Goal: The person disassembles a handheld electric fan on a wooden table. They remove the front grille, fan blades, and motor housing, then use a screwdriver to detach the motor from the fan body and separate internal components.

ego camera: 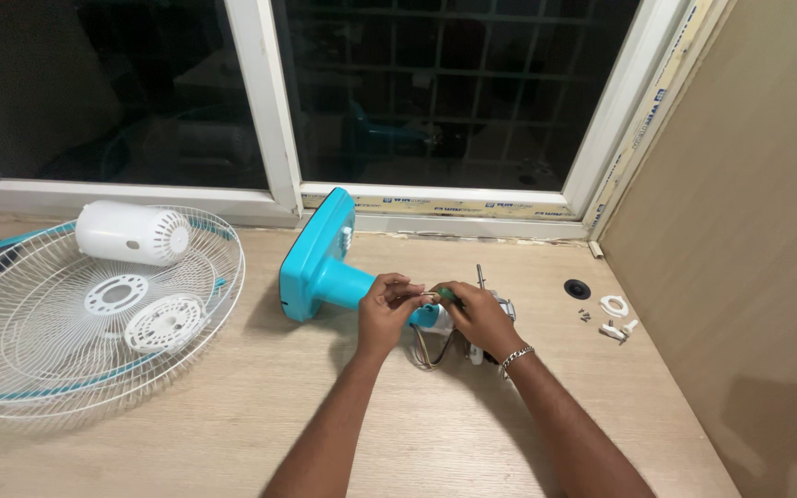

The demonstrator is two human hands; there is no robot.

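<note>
Turquoise fan base (320, 263); left hand (386, 312) pinches wires (414, 297), right hand's (480, 318) grip unclear

Your left hand (387, 309) and right hand (480, 316) meet over the blue fan stand (320, 267), pinching thin wires (428, 349) near the table's (232, 433) middle. A white fan cage (66, 323) lies by the left edge, small white parts (616, 318) near the right.

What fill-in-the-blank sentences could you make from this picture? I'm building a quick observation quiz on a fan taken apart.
1. The fan base lying on its side is ____ in colour.
2. The white motor cover rests on the wire ____.
3. The bracelet is on the ____ hand.
4. Both hands, the left hand too, meet over the fan's ____ neck.

Missing words: turquoise; grille; right; turquoise
</note>
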